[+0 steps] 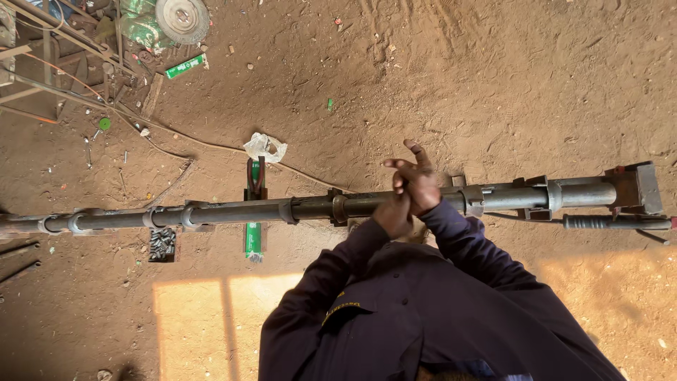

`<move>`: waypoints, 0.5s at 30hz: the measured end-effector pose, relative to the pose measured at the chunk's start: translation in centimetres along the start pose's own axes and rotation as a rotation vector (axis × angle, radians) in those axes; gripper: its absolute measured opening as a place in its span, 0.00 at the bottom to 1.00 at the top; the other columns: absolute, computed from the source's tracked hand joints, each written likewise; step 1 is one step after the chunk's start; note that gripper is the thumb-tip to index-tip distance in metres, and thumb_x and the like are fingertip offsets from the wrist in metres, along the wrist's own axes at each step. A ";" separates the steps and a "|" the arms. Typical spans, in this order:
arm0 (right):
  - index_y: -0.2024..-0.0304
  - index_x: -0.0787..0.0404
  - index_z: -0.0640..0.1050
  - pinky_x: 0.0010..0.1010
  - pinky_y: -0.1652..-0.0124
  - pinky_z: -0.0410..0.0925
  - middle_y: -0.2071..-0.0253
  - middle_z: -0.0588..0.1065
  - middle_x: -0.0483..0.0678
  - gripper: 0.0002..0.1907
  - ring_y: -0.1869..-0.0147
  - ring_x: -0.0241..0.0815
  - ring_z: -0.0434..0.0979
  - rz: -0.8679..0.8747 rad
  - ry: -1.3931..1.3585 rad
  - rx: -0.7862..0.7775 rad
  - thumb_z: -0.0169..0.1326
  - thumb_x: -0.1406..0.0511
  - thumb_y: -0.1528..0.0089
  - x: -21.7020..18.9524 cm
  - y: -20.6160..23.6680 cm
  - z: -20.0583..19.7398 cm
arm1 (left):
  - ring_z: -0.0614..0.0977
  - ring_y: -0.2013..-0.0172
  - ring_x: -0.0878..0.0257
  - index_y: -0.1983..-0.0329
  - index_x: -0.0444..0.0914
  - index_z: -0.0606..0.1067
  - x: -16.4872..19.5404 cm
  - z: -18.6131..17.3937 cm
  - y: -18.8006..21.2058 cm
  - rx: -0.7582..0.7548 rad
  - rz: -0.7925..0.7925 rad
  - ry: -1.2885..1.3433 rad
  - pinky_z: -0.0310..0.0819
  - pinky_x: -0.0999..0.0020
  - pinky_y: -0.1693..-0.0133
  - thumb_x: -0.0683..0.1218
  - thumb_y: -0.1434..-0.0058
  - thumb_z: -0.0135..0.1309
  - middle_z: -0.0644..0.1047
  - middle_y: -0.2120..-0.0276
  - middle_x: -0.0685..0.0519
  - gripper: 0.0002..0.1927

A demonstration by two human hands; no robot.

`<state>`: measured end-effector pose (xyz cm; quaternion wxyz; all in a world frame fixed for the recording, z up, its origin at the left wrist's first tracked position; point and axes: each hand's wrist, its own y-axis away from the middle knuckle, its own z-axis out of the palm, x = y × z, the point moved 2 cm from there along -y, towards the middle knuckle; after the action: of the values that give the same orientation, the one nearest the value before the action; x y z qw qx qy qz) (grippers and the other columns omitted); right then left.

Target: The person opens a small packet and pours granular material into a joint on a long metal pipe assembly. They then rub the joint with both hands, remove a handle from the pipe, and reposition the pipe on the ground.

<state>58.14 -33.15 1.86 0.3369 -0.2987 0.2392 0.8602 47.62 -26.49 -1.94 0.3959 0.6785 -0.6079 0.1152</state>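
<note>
A long grey metal pipe point(233, 210) with several collars lies across the dirt floor from left to right. Both my hands meet on it right of the middle. My left hand point(392, 214) is curled against the pipe's near side, and its dark blue sleeve comes up from the lower left. My right hand point(419, 185) lies over the top of the pipe with two fingers lifted and spread. What lies under my palms is hidden.
A square steel block point(638, 187) caps the pipe's right end, with a ribbed rod point(615, 223) beside it. A white crumpled bag point(265, 147), a green box point(252, 238) and small dark parts point(162, 244) lie near the pipe. At top left are a metal frame point(49, 56), a round disc point(182, 18) and a thin cable point(211, 146).
</note>
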 end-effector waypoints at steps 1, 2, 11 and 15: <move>0.33 0.55 0.60 0.25 0.79 0.67 0.57 0.79 0.57 0.26 0.78 0.33 0.70 0.002 -0.042 -0.018 0.44 0.75 0.32 0.0 0.0 -0.1 | 0.85 0.73 0.47 0.33 0.25 0.45 0.0 0.2 0.1 -0.074 0.012 0.198 0.83 0.58 0.67 0.40 0.48 0.57 0.81 0.68 0.38 0.46; 0.33 0.56 0.60 0.24 0.80 0.66 0.57 0.79 0.57 0.26 0.79 0.32 0.69 0.003 -0.083 -0.035 0.45 0.75 0.32 0.0 0.0 -0.1 | 0.86 0.74 0.47 0.26 0.24 0.35 0.0 0.3 0.3 -0.149 0.025 0.396 0.85 0.59 0.67 0.39 0.52 0.56 0.82 0.69 0.38 0.57; 0.32 0.55 0.58 0.27 0.76 0.68 0.57 0.78 0.56 0.27 0.74 0.35 0.72 0.037 0.067 0.040 0.45 0.74 0.32 0.2 0.4 -0.3 | 0.83 0.73 0.47 0.46 0.26 0.66 -2.9 3.6 -2.2 0.143 0.094 -0.083 0.80 0.52 0.70 0.41 0.42 0.54 0.80 0.68 0.37 0.23; 0.31 0.56 0.57 0.25 0.78 0.65 0.59 0.77 0.53 0.27 0.76 0.33 0.70 -0.019 0.093 0.024 0.45 0.73 0.32 0.0 0.2 -0.2 | 0.82 0.76 0.48 0.37 0.25 0.49 -3.7 3.6 -1.5 0.008 0.196 0.199 0.80 0.53 0.69 0.44 0.50 0.61 0.80 0.73 0.38 0.45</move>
<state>58.09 -33.39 1.73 0.3369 -0.3366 0.2621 0.8393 46.98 -26.28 -7.31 0.4386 0.6026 -0.6286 0.2224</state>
